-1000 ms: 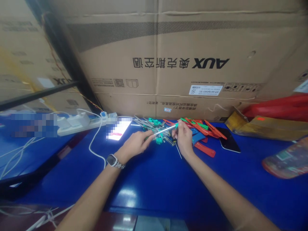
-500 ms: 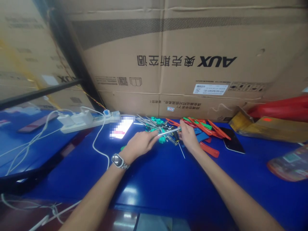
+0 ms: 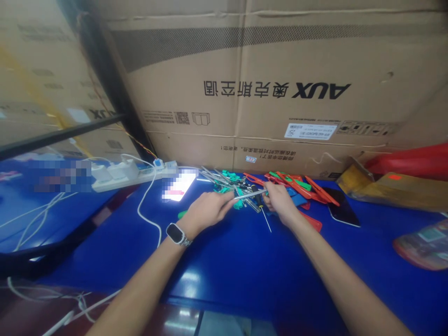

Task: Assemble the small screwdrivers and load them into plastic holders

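My left hand (image 3: 210,210), with a watch (image 3: 177,234) on its wrist, is closed around one end of a slim silvery metal rod (image 3: 249,194). The far end is pinched by my right hand (image 3: 282,200), so the rod spans the gap between both hands, tilted up to the right. Its exact kind does not show. Just behind and below it lies a heap of metal tools and green pieces (image 3: 231,177). A screwdriver (image 3: 266,218) with a thin shaft points towards me, its handle partly hidden by the heap. Red-orange plastic-handled pieces (image 3: 320,190) lie beyond my right hand.
A lit phone (image 3: 180,185) and a white power strip (image 3: 140,177) with cables are on the left of the blue table (image 3: 224,266). To the right are a dark phone (image 3: 345,210), a yellow-brown box (image 3: 402,189) and a clear package (image 3: 423,245). A large carton (image 3: 266,56) stands behind.
The view has shifted slightly, so most things sit a little further right. Both hands keep the metal rod, which now lies at a slightly flatter angle.
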A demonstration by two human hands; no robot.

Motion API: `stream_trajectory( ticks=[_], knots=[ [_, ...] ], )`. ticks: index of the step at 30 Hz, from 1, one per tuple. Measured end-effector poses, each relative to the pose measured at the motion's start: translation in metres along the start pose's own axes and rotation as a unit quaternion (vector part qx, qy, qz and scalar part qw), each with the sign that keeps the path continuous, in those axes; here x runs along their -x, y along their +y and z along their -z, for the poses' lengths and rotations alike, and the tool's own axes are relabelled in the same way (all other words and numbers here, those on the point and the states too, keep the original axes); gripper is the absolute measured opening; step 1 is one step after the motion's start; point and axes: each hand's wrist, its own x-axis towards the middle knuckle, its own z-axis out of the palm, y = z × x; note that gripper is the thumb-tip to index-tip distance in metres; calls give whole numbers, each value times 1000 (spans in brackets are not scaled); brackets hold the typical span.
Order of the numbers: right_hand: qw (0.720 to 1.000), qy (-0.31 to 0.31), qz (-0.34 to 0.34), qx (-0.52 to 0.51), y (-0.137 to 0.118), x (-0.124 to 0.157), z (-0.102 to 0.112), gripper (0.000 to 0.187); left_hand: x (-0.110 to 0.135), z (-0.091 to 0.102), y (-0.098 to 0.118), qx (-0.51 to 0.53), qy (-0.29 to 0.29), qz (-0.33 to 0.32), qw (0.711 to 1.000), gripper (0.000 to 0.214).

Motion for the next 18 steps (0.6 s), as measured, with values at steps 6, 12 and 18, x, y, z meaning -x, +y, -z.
stream_trajectory(
  ticks=[6,12,18],
  knots=[
    [996,11,75,-46,1,1,-5,49,-1,1,4,-11,-10,20,1000,44],
    [996,-48,49,-60,-6,1,1,59,-3,1,2,-4,-21,17,1000,46],
    [985,-13,170,37,-12,1,18,64,-3,-1,2,11,-22,-11,1000,46]
  ],
)
